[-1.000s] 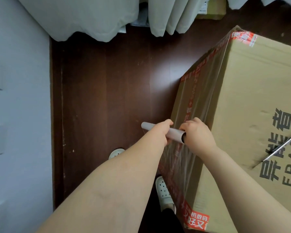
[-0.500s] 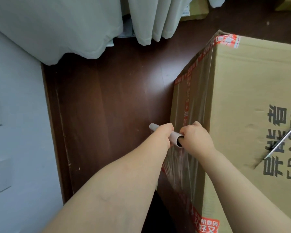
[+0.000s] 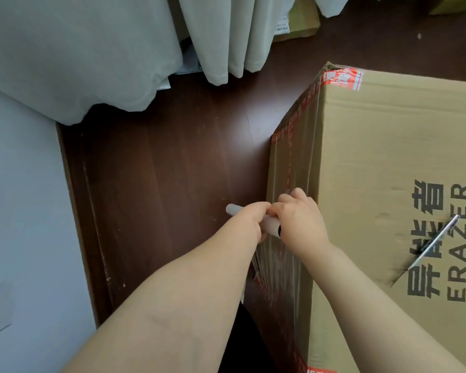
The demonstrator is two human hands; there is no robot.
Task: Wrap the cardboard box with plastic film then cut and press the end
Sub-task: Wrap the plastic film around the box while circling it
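Cardboard box (image 3: 374, 162) side filmed; both hands (image 3: 275, 219) grip the roll (image 3: 269, 226)

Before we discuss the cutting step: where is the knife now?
Head view, right side: the knife lies on the box top across the printed lettering, right of the right hand, apart from it.

One box (image 3: 382, 146), one roll (image 3: 234, 210), one knife (image 3: 432, 244), two hands (image 3: 249, 222) (image 3: 300, 220).

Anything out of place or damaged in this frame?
Two things. A slim metal cutter lies loose on top of the cardboard box, slanted across the printed letters. The box's far top corner looks crushed and frayed beside the red tape. The left hand and right hand grip the film roll.
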